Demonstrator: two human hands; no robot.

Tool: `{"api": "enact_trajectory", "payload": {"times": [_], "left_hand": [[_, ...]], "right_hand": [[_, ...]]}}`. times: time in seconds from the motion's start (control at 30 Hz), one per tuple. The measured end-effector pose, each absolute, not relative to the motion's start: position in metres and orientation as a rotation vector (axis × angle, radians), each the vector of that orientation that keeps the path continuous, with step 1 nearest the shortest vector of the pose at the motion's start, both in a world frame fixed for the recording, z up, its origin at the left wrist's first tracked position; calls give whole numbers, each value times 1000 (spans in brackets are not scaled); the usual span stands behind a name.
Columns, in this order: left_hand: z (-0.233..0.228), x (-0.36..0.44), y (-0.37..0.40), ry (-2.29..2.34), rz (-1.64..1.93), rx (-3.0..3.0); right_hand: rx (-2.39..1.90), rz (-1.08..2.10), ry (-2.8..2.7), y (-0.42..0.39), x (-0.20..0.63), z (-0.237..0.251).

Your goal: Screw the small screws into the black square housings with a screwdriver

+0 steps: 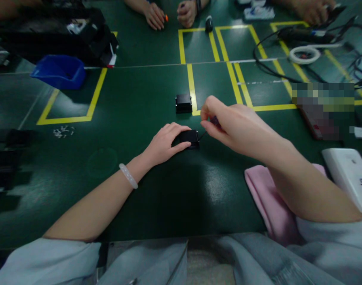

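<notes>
On the green table my left hand (169, 143) grips a small black box (189, 137), thumb along the near side and fingers over the far side. My right hand (225, 120) is closed around a screwdriver (216, 121) with a dark handle, mostly hidden by the fingers. Its thin shaft slants down to the left, and the tip is at the right side of the box; whether it sits in a screw is too small to tell. Just beyond stands a second black box (183, 103) with small metallic bits at its sides.
Loose screws (63, 132) lie to the left, near a blue bin (60, 71). A pink cloth (264, 190) lies under my right forearm, beside a white box (349, 174). Cables (258, 59) spread at the far right. Other people's hands (155, 16) rest across the table.
</notes>
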State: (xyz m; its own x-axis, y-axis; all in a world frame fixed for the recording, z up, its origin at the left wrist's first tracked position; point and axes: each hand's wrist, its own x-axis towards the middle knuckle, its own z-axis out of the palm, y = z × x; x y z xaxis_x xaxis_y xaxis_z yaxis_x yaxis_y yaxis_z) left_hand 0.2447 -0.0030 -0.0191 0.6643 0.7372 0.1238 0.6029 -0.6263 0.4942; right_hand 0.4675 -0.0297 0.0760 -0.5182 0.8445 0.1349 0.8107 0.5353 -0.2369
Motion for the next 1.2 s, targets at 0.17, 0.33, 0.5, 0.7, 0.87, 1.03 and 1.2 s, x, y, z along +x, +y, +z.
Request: {"api": "enact_trajectory", "payload": {"times": [0.17, 0.33, 0.5, 0.7, 0.87, 1.03, 1.2], "left_hand": [[-18, 245, -3, 1061, 438, 2456], [-21, 244, -2, 1063, 445, 2464], [-22, 244, -2, 1047, 451, 2470], [-19, 245, -2, 1054, 443, 2458], [-18, 245, -3, 1080, 435, 2447], [-18, 245, -3, 1069, 421, 2460], [-18, 245, -2, 1063, 442, 2465]], "right_hand": [[-1355, 238, -2559, -30, 468, 76], [-1467, 44, -2541, -28, 467, 74], [-1499, -21, -2512, -27, 469, 72], [-1373, 219, -2580, -32, 467, 78], [-1412, 140, -2592, -33, 464, 78], [-1394, 131, -2608, -32, 466, 78], [-1361, 208, -2599, -32, 465, 78]]}}
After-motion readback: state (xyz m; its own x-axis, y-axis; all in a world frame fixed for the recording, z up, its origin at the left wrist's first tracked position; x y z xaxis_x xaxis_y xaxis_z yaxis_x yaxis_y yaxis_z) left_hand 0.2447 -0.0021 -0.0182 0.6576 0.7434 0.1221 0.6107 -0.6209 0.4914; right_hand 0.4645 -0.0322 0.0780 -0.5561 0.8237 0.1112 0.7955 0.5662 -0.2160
